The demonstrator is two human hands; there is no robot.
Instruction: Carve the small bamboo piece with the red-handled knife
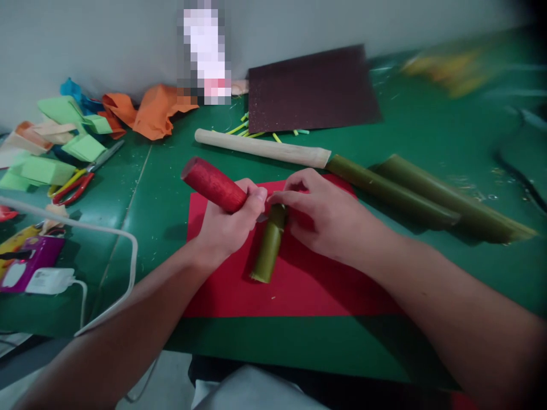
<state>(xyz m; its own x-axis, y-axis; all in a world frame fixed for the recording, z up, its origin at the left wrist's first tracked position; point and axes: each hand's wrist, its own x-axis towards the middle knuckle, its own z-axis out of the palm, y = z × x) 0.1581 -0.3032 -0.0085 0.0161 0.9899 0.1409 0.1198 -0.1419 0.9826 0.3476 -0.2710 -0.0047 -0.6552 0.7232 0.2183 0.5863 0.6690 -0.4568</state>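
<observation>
My left hand (228, 222) is wrapped round a red cylinder (213, 183), which tilts up to the left with its open end away from me. My right hand (314, 208) is closed, its fingertips pinched at the upper end of a short green bamboo piece (268, 247). Fingers hide what lies between the two hands, so any small item there cannot be made out. The bamboo piece slants over a red sheet (239, 299) on the green table (231, 341).
Beyond my hands lie a pale stick (260, 148), green bamboo lengths (448, 193) and a dark sheet (311, 91). At left are scissors (81, 179), coloured paper scraps (64, 165), a purple power strip (47, 259) and a white cable (132, 262) near my left forearm.
</observation>
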